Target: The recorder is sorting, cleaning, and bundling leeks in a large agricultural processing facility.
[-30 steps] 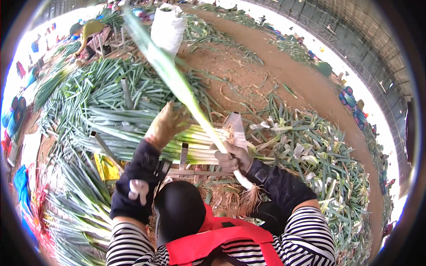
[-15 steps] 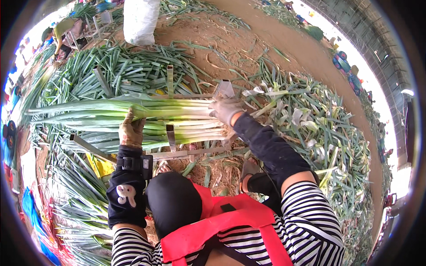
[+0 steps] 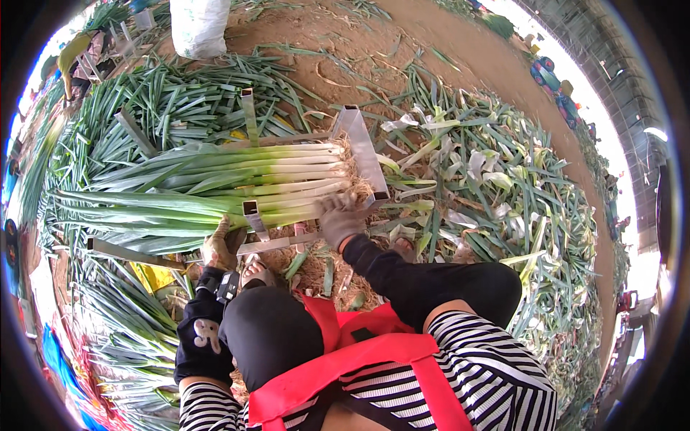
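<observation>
A layer of long green onions [image 3: 295,172] lies across a metal rack [image 3: 280,246], green leaves to the left, white stems and roots to the right. The root ends face an upright metal end plate [image 3: 368,161]. My right hand [image 3: 340,218], in a grey glove, has its fingers closed over the nearest stems beside that plate. Against the near edge of the leaves rests my gloved left hand [image 3: 220,246], its fingers apart next to a short rack post [image 3: 254,217]. The leaves hide some of its fingertips.
Cut green leaves [image 3: 172,100] are heaped beyond the rack; stripped leaves [image 3: 496,187] cover the ground at right. More green onions [image 3: 126,309] lie at near left. A white sack [image 3: 200,29] stands far off, and another person [image 3: 72,61] bends at far left.
The onions have come down into the rack, root ends by the plate. My right hand moved nearer me along the root ends; my left hand slid off the leaves to their near edge.
</observation>
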Motion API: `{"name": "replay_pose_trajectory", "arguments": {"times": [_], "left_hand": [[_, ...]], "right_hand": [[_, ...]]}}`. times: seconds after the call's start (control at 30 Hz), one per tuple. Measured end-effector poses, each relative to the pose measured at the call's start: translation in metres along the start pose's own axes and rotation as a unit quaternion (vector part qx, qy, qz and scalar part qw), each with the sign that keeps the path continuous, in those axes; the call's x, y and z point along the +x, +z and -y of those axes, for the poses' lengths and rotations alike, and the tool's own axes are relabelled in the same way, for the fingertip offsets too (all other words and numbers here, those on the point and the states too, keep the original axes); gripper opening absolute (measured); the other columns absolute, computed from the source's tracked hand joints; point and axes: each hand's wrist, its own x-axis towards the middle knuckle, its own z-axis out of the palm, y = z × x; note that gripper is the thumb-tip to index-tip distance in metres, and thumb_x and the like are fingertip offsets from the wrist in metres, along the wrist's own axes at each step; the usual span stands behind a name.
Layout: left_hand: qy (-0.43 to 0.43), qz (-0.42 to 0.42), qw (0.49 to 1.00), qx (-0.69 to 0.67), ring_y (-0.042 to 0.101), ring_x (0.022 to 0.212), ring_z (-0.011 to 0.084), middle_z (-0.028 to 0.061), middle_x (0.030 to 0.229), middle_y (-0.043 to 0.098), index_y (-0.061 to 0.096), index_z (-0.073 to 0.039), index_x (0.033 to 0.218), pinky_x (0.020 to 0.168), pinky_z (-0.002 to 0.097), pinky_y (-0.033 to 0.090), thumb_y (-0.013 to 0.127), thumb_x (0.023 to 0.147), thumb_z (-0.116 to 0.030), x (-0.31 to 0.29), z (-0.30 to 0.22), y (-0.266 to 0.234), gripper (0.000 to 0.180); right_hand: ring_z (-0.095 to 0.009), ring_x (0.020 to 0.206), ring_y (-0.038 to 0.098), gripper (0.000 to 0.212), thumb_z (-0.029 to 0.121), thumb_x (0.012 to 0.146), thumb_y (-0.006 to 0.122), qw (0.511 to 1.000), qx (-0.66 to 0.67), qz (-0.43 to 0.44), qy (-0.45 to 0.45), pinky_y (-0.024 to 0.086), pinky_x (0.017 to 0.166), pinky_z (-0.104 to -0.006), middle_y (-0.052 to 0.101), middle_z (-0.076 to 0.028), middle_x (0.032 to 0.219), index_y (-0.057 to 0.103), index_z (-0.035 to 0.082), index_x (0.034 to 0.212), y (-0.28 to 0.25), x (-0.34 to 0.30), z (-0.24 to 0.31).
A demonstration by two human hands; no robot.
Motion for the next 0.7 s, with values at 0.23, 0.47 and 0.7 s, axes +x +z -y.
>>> {"name": "replay_pose_trajectory", "arguments": {"times": [0.23, 0.47, 0.7], "left_hand": [[-0.011, 0.025, 0.969, 0.245, 0.070, 0.079, 0.0275, 0.0139, 0.098, 0.069, 0.060, -0.002, 0.111, 0.063, 0.0362, 0.059, 0.066, 0.092, -0.033, -0.031, -0.019, -0.002, 0.037], [0.464, 0.065, 0.450, 0.761, 0.065, 0.088, 0.0213, 0.0045, 0.100, 0.069, 0.066, -0.008, 0.088, 0.076, 0.0378, 0.050, 0.067, 0.085, -0.021, -0.065, -0.038, 0.046, 0.013], [0.264, 0.106, 0.101, 0.953, 0.028, 0.142, 0.0223, 0.0052, 0.148, 0.041, 0.037, -0.018, 0.147, 0.116, 0.0613, -0.003, 0.042, 0.086, -0.068, -0.025, -0.037, 0.070, 0.079]], "right_hand": [[-0.024, 0.126, 0.044, 0.050, 0.026, 0.093, 0.046, 0.983, 0.176, 0.010, -0.054, 0.023, 0.110, -0.0529, 0.051, -0.008, 0.128, 0.042, 0.024, 0.143, -0.003, 0.004, 0.010], [-0.028, 0.120, 0.046, 0.050, 0.019, 0.089, 0.049, 0.982, 0.177, -0.024, -0.061, 0.032, 0.104, -0.0467, 0.050, -0.007, 0.127, 0.048, 0.027, 0.138, 0.022, -0.001, -0.002], [-0.032, 0.126, 0.046, 0.041, 0.035, 0.095, 0.051, 0.924, 0.366, 0.090, -0.068, 0.034, 0.106, -0.0506, 0.048, -0.006, 0.138, 0.048, 0.025, 0.135, 0.013, 0.008, -0.029]]}}
